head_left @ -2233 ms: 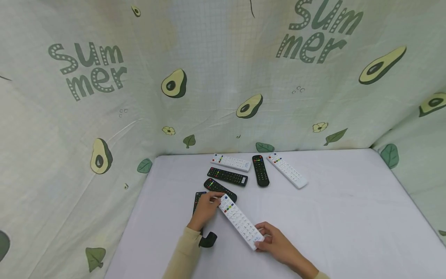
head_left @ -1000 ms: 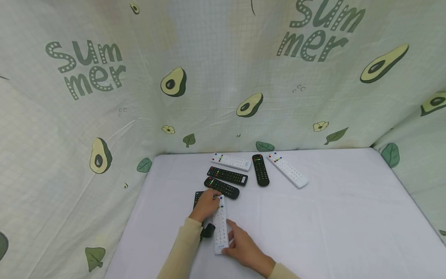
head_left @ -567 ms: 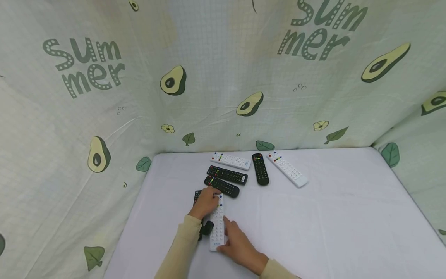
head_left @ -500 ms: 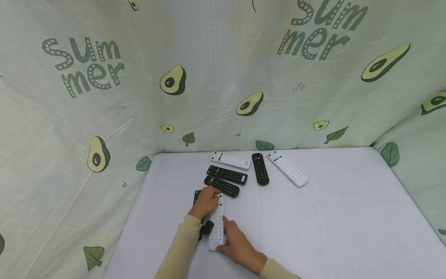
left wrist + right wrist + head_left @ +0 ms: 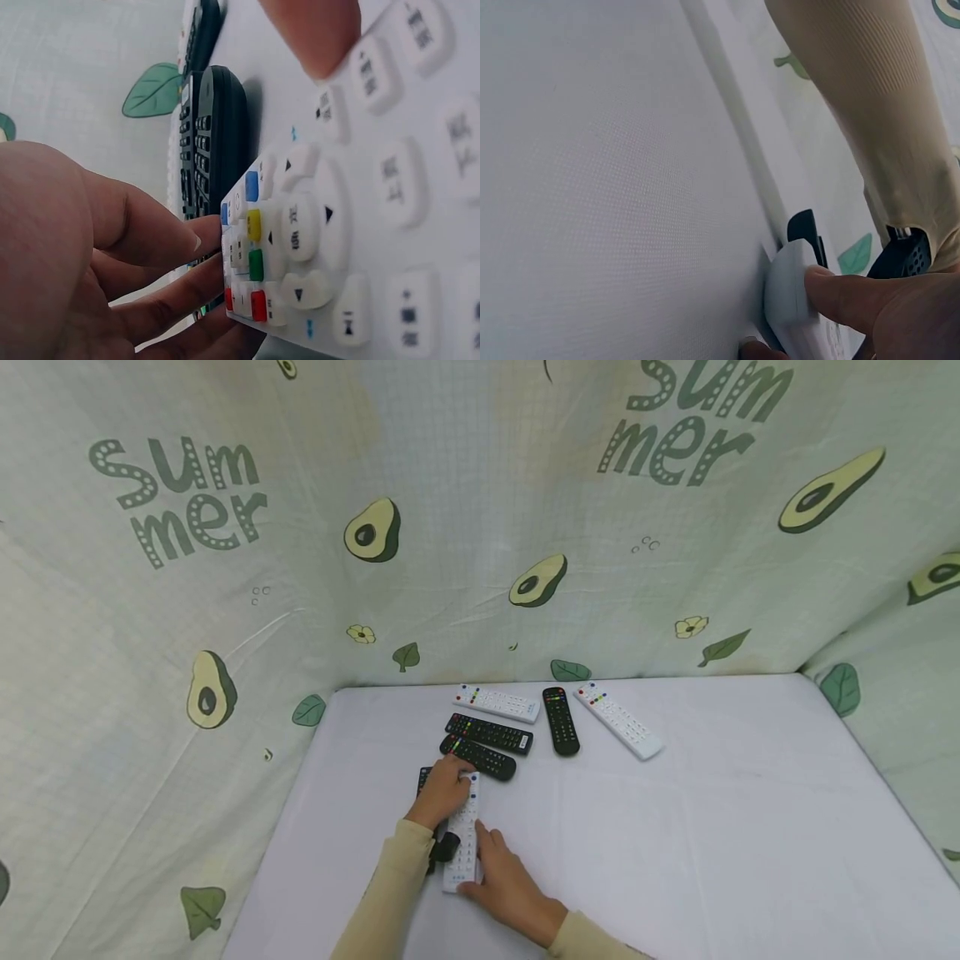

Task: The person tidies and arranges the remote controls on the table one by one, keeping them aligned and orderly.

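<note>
A white remote control [image 5: 463, 835] with coloured buttons lies nearly lengthwise on the table, beside a black remote control [image 5: 423, 777] mostly hidden by the left arm. My left hand [image 5: 444, 791] pinches its far end; in the left wrist view the thumb and fingers of that hand [image 5: 112, 262] meet the end with the coloured buttons. At the near end, my right hand [image 5: 508, 887] grips the white remote by its end and right side. The right wrist view shows the thumb of that hand [image 5: 885, 300] against the rounded end of the white remote [image 5: 791, 292].
Just beyond the left hand lie a rounded black remote [image 5: 480, 758] and another black remote [image 5: 489, 733]. Farther back are a white remote [image 5: 497, 702], an upright-lying black remote [image 5: 561, 721] and a slanted white remote [image 5: 618, 721]. A printed cloth [image 5: 450, 610] hangs behind the white-covered table [image 5: 712, 827].
The white remote has swung from a slant to nearly straight, its near end moving left with the right hand. Over the last half second it has slid slightly further left beside the black remote.
</note>
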### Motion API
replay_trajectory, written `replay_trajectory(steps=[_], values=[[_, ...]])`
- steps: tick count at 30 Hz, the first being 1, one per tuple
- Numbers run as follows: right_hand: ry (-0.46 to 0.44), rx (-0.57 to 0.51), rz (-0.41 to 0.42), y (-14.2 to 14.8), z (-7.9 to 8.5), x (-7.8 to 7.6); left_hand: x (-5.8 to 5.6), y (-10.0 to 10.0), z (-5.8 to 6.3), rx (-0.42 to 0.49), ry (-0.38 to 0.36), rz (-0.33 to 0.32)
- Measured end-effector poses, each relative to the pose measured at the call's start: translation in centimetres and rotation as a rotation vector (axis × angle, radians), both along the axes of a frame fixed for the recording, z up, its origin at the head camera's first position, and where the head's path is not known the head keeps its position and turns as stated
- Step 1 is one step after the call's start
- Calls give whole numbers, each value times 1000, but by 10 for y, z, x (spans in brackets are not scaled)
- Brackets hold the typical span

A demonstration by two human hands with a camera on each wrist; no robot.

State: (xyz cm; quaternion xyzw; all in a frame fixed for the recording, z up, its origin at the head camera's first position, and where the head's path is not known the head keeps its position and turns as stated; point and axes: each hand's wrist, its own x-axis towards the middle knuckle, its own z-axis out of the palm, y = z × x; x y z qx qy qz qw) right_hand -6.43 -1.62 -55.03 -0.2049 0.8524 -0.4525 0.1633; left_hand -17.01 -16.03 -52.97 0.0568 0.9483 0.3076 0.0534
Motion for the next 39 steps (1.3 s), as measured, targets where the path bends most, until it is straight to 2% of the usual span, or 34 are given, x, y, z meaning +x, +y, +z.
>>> replay_trajectory(steps=[6,10,13,16,21,27,32,39], values=[[-1,9,-8,0,1,0,-1,-3,-1,41,7,22],[7,2,-32,6,2,-2,-2,-7,0,76,53,50],[35,-11,-66,16,3,-7,-6,-12,2,98,95,88],[74,-15,-115,27,3,-15,-10,-20,4,136,106,151],[129,3,-220,44,4,-33,-17,-30,5,230,70,263],[147,26,-294,55,3,-58,-26,-33,-1,264,20,329],[110,24,-326,58,1,-73,-31,-31,-3,280,-32,338],[91,49,-330,52,-1,-88,-35,-31,-5,278,-47,326]])
